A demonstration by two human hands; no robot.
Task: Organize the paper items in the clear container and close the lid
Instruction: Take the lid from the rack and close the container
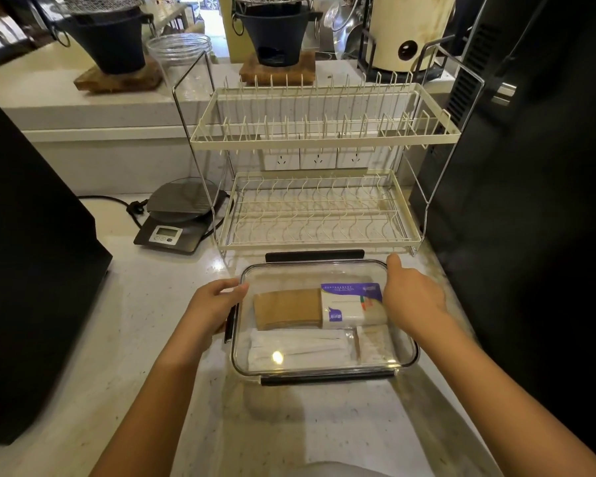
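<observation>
- Pale speckled stone made up the counter [145,339], and a clear container [324,368] sat on it, just in front of a cream dish rack [319,187].
- The clear lid [289,273] lay on top of the container, and you could see right through it.
- A black clip [327,379] ran along the container's near edge, and another black clip [313,255] ran along its far edge.
- Inside the container, a stack of brown paper sleeves [287,309] lay at the back left.
- A white and purple tissue pack [353,304] lay just beside the sleeves, on the right.
- White wrapped paper sticks [300,347] lay along the front of the container.
- The left hand [210,308] was curled over the container's left edge, with its fingers gripping the side there.
- The right hand [412,294] rested on the container's right side, with the thumb up by the far corner. I could not tell if its fingers were gripping.
- A small black kitchen scale [176,218] stood left of the dish rack.
</observation>
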